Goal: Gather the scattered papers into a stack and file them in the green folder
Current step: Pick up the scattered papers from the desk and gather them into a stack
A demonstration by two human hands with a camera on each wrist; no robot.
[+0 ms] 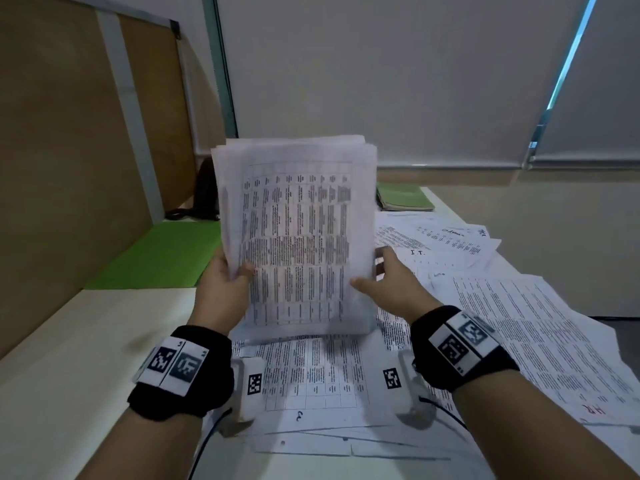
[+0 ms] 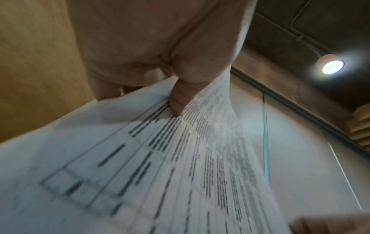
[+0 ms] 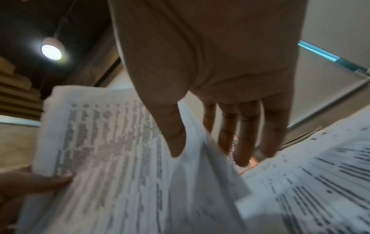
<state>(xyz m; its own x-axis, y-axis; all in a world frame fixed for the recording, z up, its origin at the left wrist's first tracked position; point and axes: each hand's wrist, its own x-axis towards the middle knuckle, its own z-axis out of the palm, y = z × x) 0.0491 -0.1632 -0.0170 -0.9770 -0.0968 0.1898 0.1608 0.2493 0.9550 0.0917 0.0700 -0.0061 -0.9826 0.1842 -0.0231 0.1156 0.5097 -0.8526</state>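
1. We see the green folder [image 1: 157, 256] lying open and flat on the worktop [image 1: 69, 358], left of the stack [image 1: 298, 237]; no sheet shows on the part of it in view.
2. A second green folder [image 1: 403, 197] lies closed at the far end of the worktop, behind and right of the stack; whether it holds anything we cannot tell.
3. We hold the stack upright above the worktop, printed table facing us; its top edges are uneven, sheets stepped a little apart.
4. Our left hand [image 1: 223, 284] grips the stack's lower left edge, thumb [image 2: 178, 101] pressed on the front sheet and fingers behind.
5. Our right hand [image 1: 391, 282] is at the stack's lower right edge, fingers [image 3: 245, 139] straight and relaxed behind it, thumb on the front near the edge; it does not pinch.
6. Loose papers [image 1: 512, 323] lie scattered and overlapping right of the stack, some running over the worktop's right edge.
7. More sheets [image 1: 311, 386] lie below the stack, between our wrists, reaching the near edge.
8. Left of the stack, between the near edge and the open folder, the worktop is bare.
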